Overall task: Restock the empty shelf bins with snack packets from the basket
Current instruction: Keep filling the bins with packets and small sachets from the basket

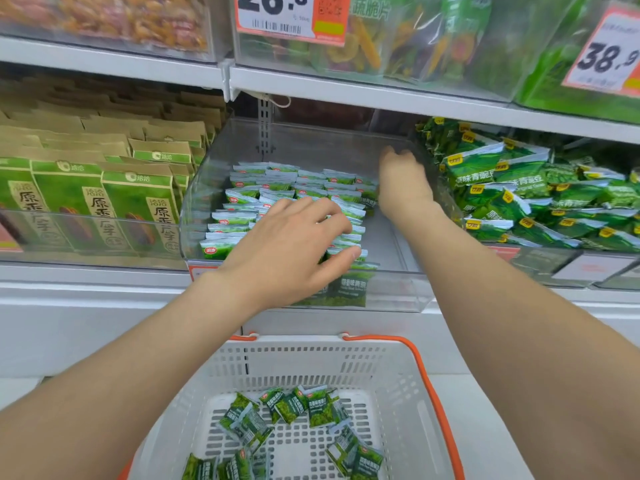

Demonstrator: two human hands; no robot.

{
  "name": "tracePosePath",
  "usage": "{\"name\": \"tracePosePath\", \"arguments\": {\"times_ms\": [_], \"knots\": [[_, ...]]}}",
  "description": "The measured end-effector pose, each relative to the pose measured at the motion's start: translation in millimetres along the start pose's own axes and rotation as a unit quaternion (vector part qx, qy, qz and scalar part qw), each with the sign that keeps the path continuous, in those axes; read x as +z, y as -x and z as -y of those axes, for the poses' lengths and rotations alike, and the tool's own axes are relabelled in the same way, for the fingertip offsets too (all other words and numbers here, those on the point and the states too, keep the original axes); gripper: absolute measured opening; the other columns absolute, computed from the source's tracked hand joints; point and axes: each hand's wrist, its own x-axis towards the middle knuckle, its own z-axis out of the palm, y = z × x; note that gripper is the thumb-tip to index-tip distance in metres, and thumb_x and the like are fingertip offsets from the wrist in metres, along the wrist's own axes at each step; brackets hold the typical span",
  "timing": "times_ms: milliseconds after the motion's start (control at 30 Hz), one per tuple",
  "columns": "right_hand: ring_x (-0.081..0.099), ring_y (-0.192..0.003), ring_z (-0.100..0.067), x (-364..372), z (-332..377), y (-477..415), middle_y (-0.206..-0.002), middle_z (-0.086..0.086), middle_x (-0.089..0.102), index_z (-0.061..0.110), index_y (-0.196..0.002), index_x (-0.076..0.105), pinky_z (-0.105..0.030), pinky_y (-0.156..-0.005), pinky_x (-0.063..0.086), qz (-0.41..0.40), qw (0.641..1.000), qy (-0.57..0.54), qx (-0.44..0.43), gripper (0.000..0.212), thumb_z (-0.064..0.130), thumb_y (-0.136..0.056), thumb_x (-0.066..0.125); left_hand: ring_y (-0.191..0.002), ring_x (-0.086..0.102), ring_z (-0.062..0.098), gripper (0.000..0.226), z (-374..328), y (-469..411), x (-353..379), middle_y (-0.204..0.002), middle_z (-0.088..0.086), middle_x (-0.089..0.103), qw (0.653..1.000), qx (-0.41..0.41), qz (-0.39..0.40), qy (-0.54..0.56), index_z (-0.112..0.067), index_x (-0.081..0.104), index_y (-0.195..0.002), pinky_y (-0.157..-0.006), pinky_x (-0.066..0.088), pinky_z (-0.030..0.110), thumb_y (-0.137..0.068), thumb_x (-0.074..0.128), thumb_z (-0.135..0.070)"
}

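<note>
A clear plastic shelf bin (pixel 391 289) in the middle holds several neat rows of small green-and-white snack packets (pixel 242 216) on its left and middle; its right strip is bare. My left hand (pixel 294 244) lies over the front rows with fingers spread and the thumb against the rightmost row. My right hand (pixel 401 181) reaches deep into the bin beside the back rows; its fingertips bend away from the camera and are blurred. Below, a white basket (pixel 381 362) with orange handles holds several loose green packets (pixel 311 407).
A bin of brown-and-green paper bags (pixel 104 202) stands to the left. On the right is a bin heaped with larger green packets (pixel 519 202). The shelf above carries full bins with orange price tags (pixel 291 15). A white shelf ledge (pixel 86 306) runs below.
</note>
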Motion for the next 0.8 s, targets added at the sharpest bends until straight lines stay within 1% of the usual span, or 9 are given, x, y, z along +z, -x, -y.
{"name": "tracePosePath", "arguments": {"times_ms": [100, 200, 300, 400, 500, 567, 667, 733, 800], "knots": [[0.061, -0.113, -0.052, -21, 4, 27, -0.123, -0.029, 0.057, -0.002, -0.126, 0.054, -0.049, -0.085, 0.052, 0.011, 1.000, -0.010, -0.014, 0.043, -0.016, -0.085, 0.058, -0.098, 0.064, 0.030, 0.033, -5, 7, 3, -0.114, 0.003, 0.066, 0.992, 0.057, -0.110, -0.038, -0.015, 0.070, -0.108, -0.081, 0.044, 0.044, -0.107, 0.049, -0.040], [0.059, -0.110, -0.050, -36, 5, 56, -0.120, -0.027, 0.059, 0.004, -0.120, 0.061, -0.045, -0.081, 0.047, 0.012, 0.996, -0.090, -0.008, 0.032, -0.004, -0.089, 0.054, -0.084, 0.062, 0.035, 0.024, -16, 15, 0, -0.100, 0.009, 0.067, 0.975, 0.081, -0.196, -0.066, -0.009, 0.071, -0.097, -0.070, 0.044, 0.047, -0.105, 0.056, -0.027], [0.065, -0.095, -0.042, -39, 5, 94, -0.101, -0.014, 0.071, 0.017, -0.103, 0.069, -0.044, -0.073, 0.052, -0.125, 0.976, -0.172, -0.051, 0.026, 0.015, -0.089, 0.047, -0.069, 0.053, 0.034, 0.020, -35, 30, -3, -0.079, 0.011, 0.059, 0.958, 0.138, -0.244, -0.055, -0.006, 0.068, -0.080, -0.059, 0.038, 0.044, -0.097, 0.062, -0.016], [0.062, -0.065, -0.033, -33, 8, 148, -0.073, -0.003, 0.066, 0.016, -0.082, 0.067, -0.040, -0.053, 0.046, -0.279, 0.916, -0.241, -0.157, 0.020, 0.017, -0.083, 0.048, -0.059, 0.048, 0.031, 0.023, -48, 49, 12, -0.066, 0.007, 0.050, 0.965, 0.177, -0.191, -0.009, -0.010, 0.062, -0.069, -0.051, 0.036, 0.039, -0.090, 0.065, -0.018], [0.050, -0.050, -0.026, -2, 5, 196, -0.060, -0.001, 0.054, 0.013, -0.069, 0.062, -0.034, -0.047, 0.036, -0.301, 0.890, -0.210, -0.272, 0.011, 0.013, -0.077, 0.054, -0.052, 0.056, 0.031, 0.025, -53, 67, 41, -0.061, 0.005, 0.057, 0.986, 0.166, -0.002, 0.016, -0.016, 0.062, -0.066, -0.046, 0.045, 0.035, -0.087, 0.060, -0.029], [0.049, -0.046, -0.027, 32, -5, 218, -0.057, -0.002, 0.052, 0.014, -0.067, 0.060, -0.032, -0.045, 0.033, -0.223, 0.912, -0.173, -0.296, 0.012, 0.018, -0.076, 0.053, -0.059, 0.062, 0.030, 0.033, -57, 81, 61, -0.068, 0.003, 0.064, 0.975, 0.128, 0.180, 0.001, -0.020, 0.066, -0.074, -0.053, 0.050, 0.036, -0.092, 0.048, -0.041], [0.063, -0.059, -0.034, 88, -21, 249, -0.072, -0.005, 0.066, 0.015, -0.080, 0.063, -0.033, -0.053, 0.040, 0.059, 0.947, -0.082, -0.304, 0.023, 0.028, -0.085, 0.045, -0.072, 0.062, 0.028, 0.031, -63, 103, 86, -0.082, 0.002, 0.066, 0.923, 0.091, 0.373, 0.003, -0.024, 0.068, -0.091, -0.061, 0.050, 0.036, -0.099, 0.043, -0.040], [0.063, -0.076, -0.035, 117, -29, 269, -0.087, -0.007, 0.067, 0.017, -0.092, 0.061, -0.036, -0.063, 0.045, 0.265, 0.922, 0.000, -0.281, 0.013, 0.024, -0.092, 0.049, -0.076, 0.063, 0.028, 0.026, -68, 114, 97, -0.087, 0.003, 0.067, 0.896, 0.074, 0.438, 0.028, -0.023, 0.068, -0.097, -0.064, 0.051, 0.036, -0.102, 0.044, -0.034], [0.057, -0.076, -0.031, 145, -37, 294, -0.089, -0.008, 0.059, 0.015, -0.094, 0.057, -0.038, -0.065, 0.047, 0.419, 0.869, 0.033, -0.260, 0.005, 0.013, -0.096, 0.053, -0.078, 0.064, 0.027, 0.027, -70, 123, 107, -0.089, 0.003, 0.067, 0.878, 0.066, 0.473, 0.041, -0.021, 0.067, -0.097, -0.066, 0.055, 0.040, -0.103, 0.044, -0.031]]}}
